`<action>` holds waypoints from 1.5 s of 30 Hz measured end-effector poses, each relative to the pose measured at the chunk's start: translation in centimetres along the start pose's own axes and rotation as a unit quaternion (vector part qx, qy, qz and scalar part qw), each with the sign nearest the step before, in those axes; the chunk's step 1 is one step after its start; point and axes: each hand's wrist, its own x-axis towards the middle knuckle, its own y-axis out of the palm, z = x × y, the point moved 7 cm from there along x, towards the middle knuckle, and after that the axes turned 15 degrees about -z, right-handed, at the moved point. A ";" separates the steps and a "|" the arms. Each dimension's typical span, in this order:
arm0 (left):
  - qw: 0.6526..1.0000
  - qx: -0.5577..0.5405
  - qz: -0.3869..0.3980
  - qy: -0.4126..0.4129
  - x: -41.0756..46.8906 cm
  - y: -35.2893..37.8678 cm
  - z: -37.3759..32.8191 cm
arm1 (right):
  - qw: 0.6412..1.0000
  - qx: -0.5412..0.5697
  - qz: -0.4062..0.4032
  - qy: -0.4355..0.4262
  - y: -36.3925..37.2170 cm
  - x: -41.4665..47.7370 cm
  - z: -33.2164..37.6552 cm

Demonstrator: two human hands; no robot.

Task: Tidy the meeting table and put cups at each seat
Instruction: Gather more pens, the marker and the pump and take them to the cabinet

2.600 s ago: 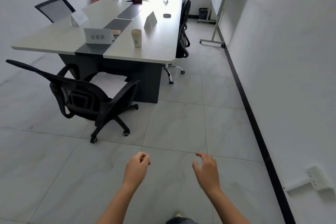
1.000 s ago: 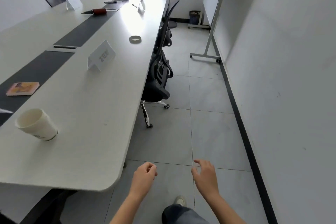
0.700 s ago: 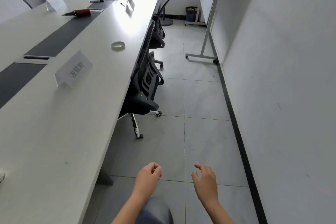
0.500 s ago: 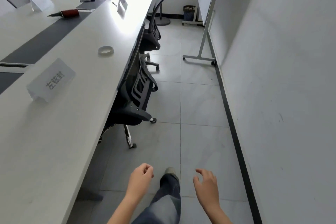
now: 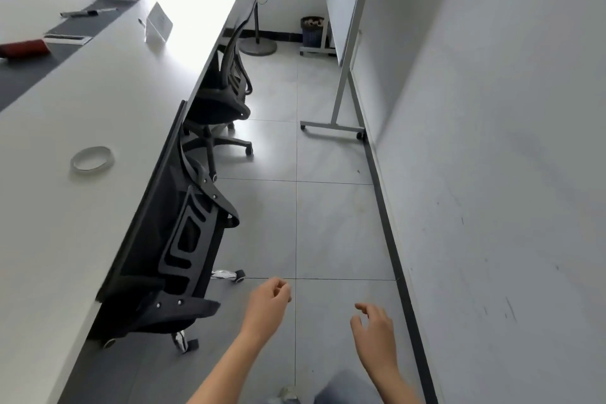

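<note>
Both hands hang empty over the floor beside the meeting table [image 5: 108, 102]: my left hand [image 5: 267, 307] loosely curled, my right hand [image 5: 373, 328] slack with fingers spread. No cup shows anywhere from here. On the table, a tape ring [image 5: 92, 158] lies near the edge closest to me, and further along stand a name card [image 5: 159, 23], pens and a red thing. I judge the clutter comes first, so I should step close to the table, past the tucked-in chair [image 5: 183, 239], before reaching for the ring.
</note>
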 end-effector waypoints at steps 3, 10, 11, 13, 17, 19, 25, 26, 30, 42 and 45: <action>0.999 0.032 0.011 -0.022 3.4 2.0 -0.6 | 1.000 -0.005 0.024 0.007 2.1 5.0 0.9; 0.997 0.011 -0.057 -0.048 16.0 4.9 -6.5 | 0.998 -0.001 0.032 -0.051 5.6 22.1 6.5; 0.997 0.010 -0.063 -0.048 17.9 5.5 -8.0 | 0.998 0.001 0.033 -0.055 5.9 25.1 7.6; 0.996 0.008 -0.081 -0.046 21.3 6.2 -11.0 | 0.997 0.007 0.036 -0.066 6.4 30.6 10.2; 0.987 -0.021 -0.150 -0.054 27.0 6.0 -15.6 | 0.993 0.024 0.058 -0.103 8.3 38.3 15.7; 0.983 -0.018 -0.169 -0.070 29.0 5.9 -16.6 | 0.989 0.013 0.095 -0.114 10.3 40.1 17.5; 0.956 -0.053 -0.244 -0.155 35.6 4.9 -16.1 | 0.955 -0.025 0.206 -0.214 16.8 44.2 22.7; 0.953 -0.054 -0.253 -0.158 37.4 4.6 -16.4 | 0.954 -0.025 0.203 -0.218 17.6 45.8 23.8; 0.948 -0.071 -0.273 -0.150 45.9 3.5 -19.6 | 0.955 -0.034 0.193 -0.225 20.8 52.8 28.7; 0.970 -0.091 -0.206 -0.093 70.0 5.2 -34.5 | 0.977 -0.020 0.134 -0.167 25.8 72.7 40.2; 0.977 -0.069 -0.164 -0.116 74.4 8.2 -35.4 | 0.981 -0.031 0.136 -0.137 27.6 78.3 40.5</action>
